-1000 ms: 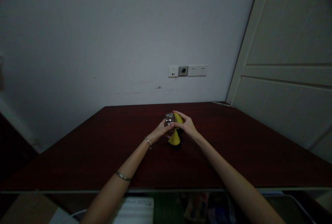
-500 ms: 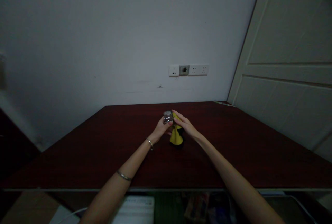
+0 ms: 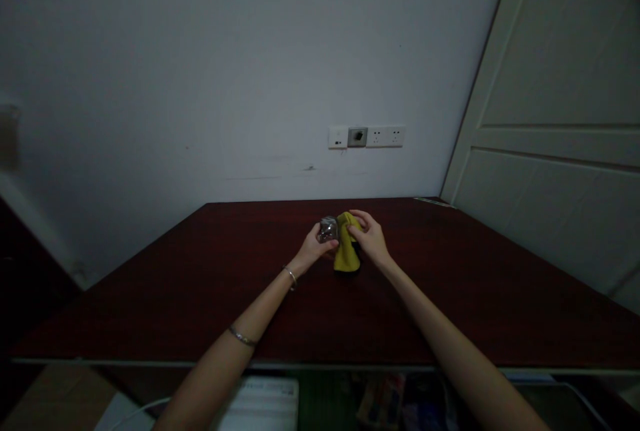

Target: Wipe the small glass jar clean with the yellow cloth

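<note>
My left hand (image 3: 314, 246) is closed around a small clear, shiny glass-like vessel (image 3: 328, 229); its exact kind is too small and dim to make out. Pinched in my right hand (image 3: 370, 236) is a yellow cloth (image 3: 346, 254) with a dark underside, which hangs down between the two hands. The cloth's upper part lies against or right beside the vessel's right side. Both hands are above the dark red tabletop (image 3: 250, 311), near its middle. Some fingers of my left hand are hidden behind the vessel.
A white wall with a row of sockets (image 3: 367, 137) rises behind the table. At the right stands a pale panelled door (image 3: 550, 144). Below the table's front edge are a white box-like thing (image 3: 267, 404) and several packages (image 3: 383, 399).
My right hand has shifted slightly right, drawing the cloth away from the vessel's upper side. The vessel shows more now. The view has moved a little.
</note>
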Motion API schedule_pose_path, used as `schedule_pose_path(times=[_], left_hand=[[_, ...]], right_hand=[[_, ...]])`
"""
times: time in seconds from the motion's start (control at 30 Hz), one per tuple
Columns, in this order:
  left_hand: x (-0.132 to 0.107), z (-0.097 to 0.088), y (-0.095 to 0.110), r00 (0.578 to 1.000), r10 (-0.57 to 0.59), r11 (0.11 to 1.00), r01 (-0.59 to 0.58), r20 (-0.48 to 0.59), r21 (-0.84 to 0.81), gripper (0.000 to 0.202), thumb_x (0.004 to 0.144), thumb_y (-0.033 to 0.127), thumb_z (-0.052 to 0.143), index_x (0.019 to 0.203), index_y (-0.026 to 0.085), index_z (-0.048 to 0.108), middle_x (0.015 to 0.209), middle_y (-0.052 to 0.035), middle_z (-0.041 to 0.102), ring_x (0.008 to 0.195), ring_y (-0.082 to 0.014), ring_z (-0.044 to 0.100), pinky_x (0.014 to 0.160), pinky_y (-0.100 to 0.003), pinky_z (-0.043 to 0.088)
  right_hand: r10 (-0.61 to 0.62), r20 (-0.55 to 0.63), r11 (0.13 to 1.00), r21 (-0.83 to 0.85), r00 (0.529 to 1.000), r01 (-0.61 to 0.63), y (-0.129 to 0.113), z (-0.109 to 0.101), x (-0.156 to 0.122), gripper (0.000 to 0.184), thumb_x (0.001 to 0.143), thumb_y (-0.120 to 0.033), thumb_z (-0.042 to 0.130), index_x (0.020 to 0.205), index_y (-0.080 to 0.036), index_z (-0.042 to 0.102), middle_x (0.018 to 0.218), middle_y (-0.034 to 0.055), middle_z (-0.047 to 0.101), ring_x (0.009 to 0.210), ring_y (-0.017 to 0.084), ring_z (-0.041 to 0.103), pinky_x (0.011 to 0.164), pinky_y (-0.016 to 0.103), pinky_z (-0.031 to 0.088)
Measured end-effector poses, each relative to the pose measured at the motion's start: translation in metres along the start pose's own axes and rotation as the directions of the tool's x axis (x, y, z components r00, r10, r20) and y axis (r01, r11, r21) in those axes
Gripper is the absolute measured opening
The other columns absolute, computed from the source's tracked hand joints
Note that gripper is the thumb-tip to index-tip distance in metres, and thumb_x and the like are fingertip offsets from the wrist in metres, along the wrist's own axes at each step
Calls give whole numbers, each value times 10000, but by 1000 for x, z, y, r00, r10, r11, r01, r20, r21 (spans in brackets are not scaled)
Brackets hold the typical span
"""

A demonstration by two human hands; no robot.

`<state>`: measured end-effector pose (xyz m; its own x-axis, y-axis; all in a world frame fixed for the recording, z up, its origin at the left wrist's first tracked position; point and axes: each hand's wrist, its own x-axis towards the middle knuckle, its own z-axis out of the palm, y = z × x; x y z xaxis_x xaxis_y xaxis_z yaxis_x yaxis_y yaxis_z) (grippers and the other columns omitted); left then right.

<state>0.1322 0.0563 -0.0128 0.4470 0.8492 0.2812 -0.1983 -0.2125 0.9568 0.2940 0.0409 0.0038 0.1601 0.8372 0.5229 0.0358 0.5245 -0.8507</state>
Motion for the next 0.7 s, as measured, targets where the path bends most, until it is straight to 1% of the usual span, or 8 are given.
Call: schedule_pose_path(times=[0.07,0.17,0.23,0.3,0.37,0.4,0.57,0.7], left_hand=[[2,-1,-2,998,60,998,-60,14,8,689,553,368,774,1122,156,450,1038,-84,575,875,-186,586,713,-288,507],[3,-1,-5,992,122,991,-124,45,53,703,505,347,805,1086,129,476,1050,-91,576,956,-202,563,841,-317,459],[2,0,-6,991,120,987,-126,66,98,733,491,361,811,1095,125,470,1046,-96,577,960,-212,561,845,-324,455],[0,1,-6,990,124,982,-132,69,133,765,485,378,810,1118,130,458,1052,-97,573,967,-219,557,846,-330,452],[-1,1,-6,986,152,975,-161,65,156,774,490,383,807,1132,139,451,1079,-98,562,1000,-229,545,874,-338,437],[-1,1,-6,983,171,970,-179,64,167,768,501,379,803,1139,143,448,1099,-99,554,1022,-233,536,893,-344,426],[-2,0,-11,966,245,946,-256,79,199,740,535,354,790,1154,151,439,1145,-102,536,1064,-245,514,925,-362,404],[-3,0,-10,964,260,938,-267,59,220,729,540,354,786,1145,150,433,1129,-94,541,1049,-239,522,907,-344,417]], right_hand=[[-4,-52,1000,-13,999,3,0,-5,3,379,647,-296,608,1000,-160,587,939,86,669,869,227,620,792,372,491],[-65,-68,997,-42,996,62,-4,-11,4,380,676,-330,613,1019,-166,603,1007,89,668,917,238,615,840,390,478],[-123,-11,992,-39,992,122,-10,-12,2,385,704,-336,607,1060,-190,605,1087,77,648,994,236,594,907,394,448],[-166,100,986,-11,981,168,-17,-11,-2,369,726,-339,604,1073,-215,617,1142,63,628,1065,234,565,964,394,410],[-180,205,983,20,962,180,-23,-7,-5,362,746,-346,599,1089,-231,621,1179,55,609,1115,236,539,996,398,383],[-181,231,983,24,956,180,-25,-6,-7,355,752,-349,599,1087,-236,626,1196,54,599,1131,236,528,1005,400,373],[-188,213,981,1,959,192,-22,1,-7,255,733,-367,634,955,-253,689,1229,51,575,1139,230,524,1008,409,366],[-252,260,965,-6,932,262,-22,0,-7,197,698,-341,679,879,-269,710,1185,39,605,1107,232,547,989,421,385]])
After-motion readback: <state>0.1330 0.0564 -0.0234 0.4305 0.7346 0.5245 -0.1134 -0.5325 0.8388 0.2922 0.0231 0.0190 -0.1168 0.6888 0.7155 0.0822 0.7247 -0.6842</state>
